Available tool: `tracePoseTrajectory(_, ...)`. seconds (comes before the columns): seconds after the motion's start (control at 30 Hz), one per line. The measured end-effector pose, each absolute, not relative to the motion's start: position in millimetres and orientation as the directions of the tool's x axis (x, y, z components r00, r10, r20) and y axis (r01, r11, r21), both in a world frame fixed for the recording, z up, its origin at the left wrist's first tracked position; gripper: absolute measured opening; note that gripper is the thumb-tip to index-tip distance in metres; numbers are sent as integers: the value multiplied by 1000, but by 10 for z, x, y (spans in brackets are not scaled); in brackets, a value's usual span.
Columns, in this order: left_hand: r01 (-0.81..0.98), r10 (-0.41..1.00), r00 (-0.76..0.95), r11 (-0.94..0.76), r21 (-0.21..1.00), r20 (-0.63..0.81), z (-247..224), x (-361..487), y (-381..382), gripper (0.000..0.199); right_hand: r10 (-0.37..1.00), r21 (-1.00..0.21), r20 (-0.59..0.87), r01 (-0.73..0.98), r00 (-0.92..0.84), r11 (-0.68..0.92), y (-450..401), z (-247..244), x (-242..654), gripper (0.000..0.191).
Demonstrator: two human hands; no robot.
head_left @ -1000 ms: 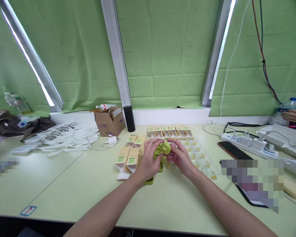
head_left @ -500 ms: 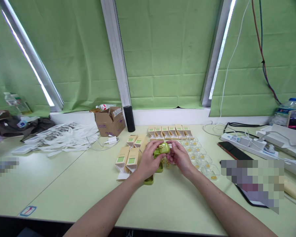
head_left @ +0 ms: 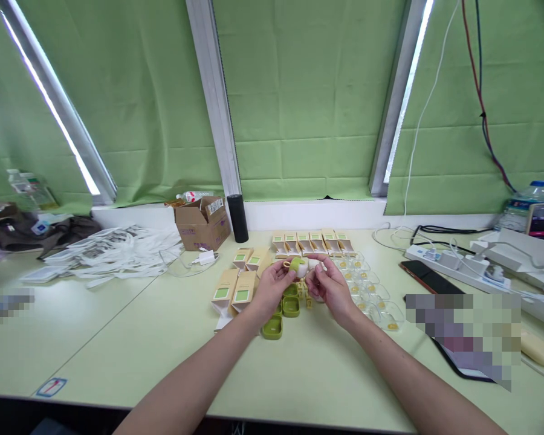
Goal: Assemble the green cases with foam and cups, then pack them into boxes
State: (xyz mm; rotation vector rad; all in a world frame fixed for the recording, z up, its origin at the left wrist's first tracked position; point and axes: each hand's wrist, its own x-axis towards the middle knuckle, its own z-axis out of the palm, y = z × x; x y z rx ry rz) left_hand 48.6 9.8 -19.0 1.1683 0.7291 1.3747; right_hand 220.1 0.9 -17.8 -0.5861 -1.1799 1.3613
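My left hand [head_left: 272, 285] is closed around a small rounded green-and-white piece [head_left: 298, 266] with a ring-shaped loop at its left side. Close beside it, my right hand [head_left: 330, 284] pinches a small white piece [head_left: 313, 264]; the fingers hide part of it, and I cannot tell whether the two pieces touch. Both hands are raised over several small square green cases [head_left: 291, 306] on the table. Small yellowish parts [head_left: 309, 301] lie between those cases and my right hand.
Cream boxes with green windows [head_left: 242, 295] stand left of my hands; more boxes [head_left: 317, 243] line up behind. Clear plastic shells [head_left: 381, 305] lie to the right, with a phone [head_left: 428, 278] and a power strip [head_left: 457, 266] beyond. A cardboard box [head_left: 202, 223] stands back left.
The green piece has turned in my left hand, so its loop and a white part now show. A white piece has come into view at my right fingertips. More of the green cases is visible.
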Motion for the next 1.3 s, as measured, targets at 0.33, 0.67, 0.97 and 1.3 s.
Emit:
tracePoseTrajectory(0.33,-596,990,123,24,803,62,-202,432,161,29,902,-877,428,-216,57,429,-71,-46,2300,36)
tracePoseTrajectory(0.67,-646,995,91,38,762,28,-142,445,160,24,813,-638,576,572,-90,515,-178,293,3228,21)
tracePoseTrajectory(0.97,-642,997,74,26,766,28,-106,464,152,19,850,-190,382,869,-363,456,-534,0,3690,16)
tracePoseTrajectory(1.3,-642,997,69,14,767,39,-119,465,169,21,841,-429,365,730,-399,532,-483,224,3689,17)
